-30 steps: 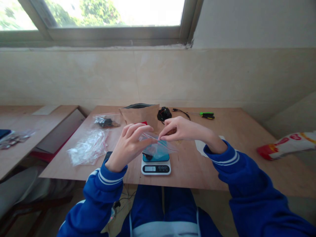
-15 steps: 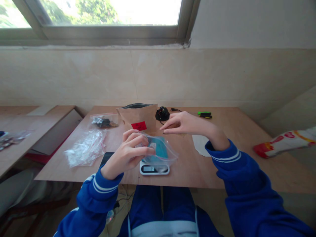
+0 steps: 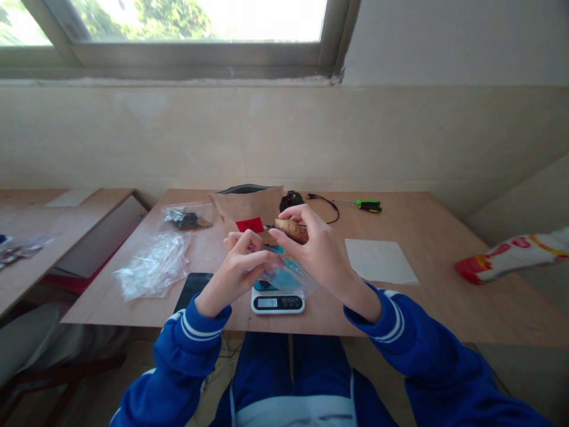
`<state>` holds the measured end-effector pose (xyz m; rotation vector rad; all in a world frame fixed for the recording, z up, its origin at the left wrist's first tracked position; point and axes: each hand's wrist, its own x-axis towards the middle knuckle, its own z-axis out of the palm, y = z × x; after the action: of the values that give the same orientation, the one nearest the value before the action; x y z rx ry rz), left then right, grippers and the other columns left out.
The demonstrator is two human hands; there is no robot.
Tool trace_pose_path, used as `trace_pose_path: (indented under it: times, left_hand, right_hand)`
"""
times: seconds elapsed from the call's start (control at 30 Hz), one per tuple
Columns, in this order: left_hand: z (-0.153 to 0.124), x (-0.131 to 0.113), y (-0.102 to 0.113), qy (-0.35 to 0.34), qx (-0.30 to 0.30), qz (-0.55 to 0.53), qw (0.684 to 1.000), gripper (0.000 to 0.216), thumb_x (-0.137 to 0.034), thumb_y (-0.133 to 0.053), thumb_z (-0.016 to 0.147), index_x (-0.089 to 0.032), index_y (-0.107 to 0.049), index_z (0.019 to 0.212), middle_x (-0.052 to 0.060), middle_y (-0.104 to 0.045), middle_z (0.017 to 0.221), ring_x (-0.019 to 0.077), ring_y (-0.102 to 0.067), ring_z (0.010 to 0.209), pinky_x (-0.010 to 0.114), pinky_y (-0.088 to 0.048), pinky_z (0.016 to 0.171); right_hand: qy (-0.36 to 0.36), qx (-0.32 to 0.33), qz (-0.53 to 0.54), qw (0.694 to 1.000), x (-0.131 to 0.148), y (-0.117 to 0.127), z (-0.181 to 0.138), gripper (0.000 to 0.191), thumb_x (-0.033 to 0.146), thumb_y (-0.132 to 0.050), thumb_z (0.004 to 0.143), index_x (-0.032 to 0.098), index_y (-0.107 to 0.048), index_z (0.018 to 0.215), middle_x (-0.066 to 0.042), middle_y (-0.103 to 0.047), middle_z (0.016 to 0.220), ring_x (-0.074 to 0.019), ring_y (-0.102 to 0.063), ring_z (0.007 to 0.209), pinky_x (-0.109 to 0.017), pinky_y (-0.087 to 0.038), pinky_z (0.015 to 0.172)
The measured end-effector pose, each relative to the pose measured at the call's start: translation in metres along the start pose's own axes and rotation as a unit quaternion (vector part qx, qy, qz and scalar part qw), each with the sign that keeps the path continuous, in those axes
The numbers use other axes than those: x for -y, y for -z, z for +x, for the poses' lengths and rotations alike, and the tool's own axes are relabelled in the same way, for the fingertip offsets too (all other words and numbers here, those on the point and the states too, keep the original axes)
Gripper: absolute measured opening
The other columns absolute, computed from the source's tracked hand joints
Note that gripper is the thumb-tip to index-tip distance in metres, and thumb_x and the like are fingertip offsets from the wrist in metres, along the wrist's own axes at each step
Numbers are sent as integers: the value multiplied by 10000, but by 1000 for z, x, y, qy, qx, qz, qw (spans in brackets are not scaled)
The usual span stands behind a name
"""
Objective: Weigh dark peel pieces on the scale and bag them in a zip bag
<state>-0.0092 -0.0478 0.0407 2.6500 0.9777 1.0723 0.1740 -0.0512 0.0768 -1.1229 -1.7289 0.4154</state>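
Two hands meet over the scale (image 3: 278,302) by the table's (image 3: 422,296) front edge. The left hand (image 3: 237,270) pinches the clear bag (image 3: 288,279) at its mouth. The right hand (image 3: 317,255) pinches a brown piece (image 3: 291,230) just above. I think it works best to hold the mouth wide and lower the piece gently.

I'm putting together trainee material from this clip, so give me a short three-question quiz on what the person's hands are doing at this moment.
1. True or false: the left hand holds the clear bag above the digital scale.
2. Which hand pinches the brown lump? A) left hand B) right hand C) neither
3. What colour is the label on the paper pouch behind the hands?

Key: 1 true; 2 B; 3 red.
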Motion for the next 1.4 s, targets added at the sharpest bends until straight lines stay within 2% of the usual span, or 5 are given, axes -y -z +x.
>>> trace_pose_path:
  times: [0.37,0.63,0.93,1.17,1.4]
  left_hand:
    - [-1,1,-3,-19,-18,-13,1000,280,-278,-506,943,-266,-753,810,15,-392,795,166,-403,804,352,-346,786]
    - [-1,-6,0,-3,-53,-34,998,263,-276,-526,928,-263,-745,783,4,-371,769,170,-391,791,347,-344,768]
    - [-6,1,-4,15,-67,-48,997,245,-334,-553,913,-253,-744,782,4,-368,757,184,-383,803,363,-330,793]
    - [-4,3,-6,30,-92,-38,995,331,-400,-498,931,-244,-747,778,21,-384,740,204,-398,804,394,-345,781]
    - [-1,2,3,46,-92,12,995,286,-436,-534,905,-268,-748,813,32,-383,764,213,-399,807,407,-375,764]
  right_hand:
    - [-176,79,145,970,-3,3,-14,361,513,-584,864,200,-510,1028,-11,-605,859,-136,-611,734,-248,-489,629]
    - [-71,170,57,981,-12,10,-21,317,398,-632,856,215,-448,1038,-34,-568,1003,-148,-588,872,-270,-472,761]
    - [-111,357,183,909,-29,15,-18,443,553,-412,950,158,-597,1028,-22,-615,837,-119,-562,702,-236,-441,636]
    - [-65,437,167,882,-27,16,-9,287,229,-403,941,169,-602,1138,-45,-666,1070,-158,-605,955,-287,-486,849]
    - [81,320,-64,942,-19,20,12,309,246,-393,970,180,-682,1057,-77,-704,1048,-206,-632,963,-357,-478,861]
